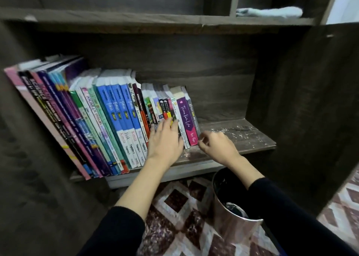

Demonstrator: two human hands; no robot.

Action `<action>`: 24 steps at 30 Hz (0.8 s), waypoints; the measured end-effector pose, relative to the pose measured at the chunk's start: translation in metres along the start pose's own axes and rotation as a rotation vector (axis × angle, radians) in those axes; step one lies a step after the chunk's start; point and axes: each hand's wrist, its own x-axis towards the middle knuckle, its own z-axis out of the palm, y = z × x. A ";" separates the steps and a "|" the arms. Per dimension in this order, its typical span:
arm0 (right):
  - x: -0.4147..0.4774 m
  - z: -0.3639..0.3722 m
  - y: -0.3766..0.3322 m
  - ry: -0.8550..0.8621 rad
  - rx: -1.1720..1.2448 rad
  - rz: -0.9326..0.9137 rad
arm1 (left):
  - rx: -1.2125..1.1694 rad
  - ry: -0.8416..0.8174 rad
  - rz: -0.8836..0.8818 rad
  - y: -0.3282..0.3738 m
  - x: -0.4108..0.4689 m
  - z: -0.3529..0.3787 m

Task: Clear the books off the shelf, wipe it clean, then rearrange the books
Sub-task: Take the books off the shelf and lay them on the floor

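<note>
My left hand [165, 139] lies flat with the fingers straight and close together, pressed against the spines of the small paperbacks near the right end of the row. My right hand [215, 145] is just beside it with the fingers curled, fingertips at the foot of the thin grey book [194, 118] that ends the row. I cannot tell whether they have a hold on it or only touch it. Next to that one stands the purple book [187, 118], and beyond my left hand the rest of the books [116, 116] run leftward, blue ones in the middle and tall ones leaning at the far left. All of them are still on the shelf [252, 147], so I judge the clearing has barely begun. The bare board to the right of the row is littered with white specks [237, 131], so nothing has been wiped. The pale cloth [270, 12] lies folded in the compartment above, well apart from my hands. Below the shelf edge a shiny bin [233, 228] stands on the patterned rug [174, 203]. Emptying, wiping and putting back are all left to do.
</note>
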 end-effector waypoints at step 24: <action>0.079 0.074 0.025 0.309 0.195 -0.018 | 0.313 0.610 0.015 -0.032 0.087 0.069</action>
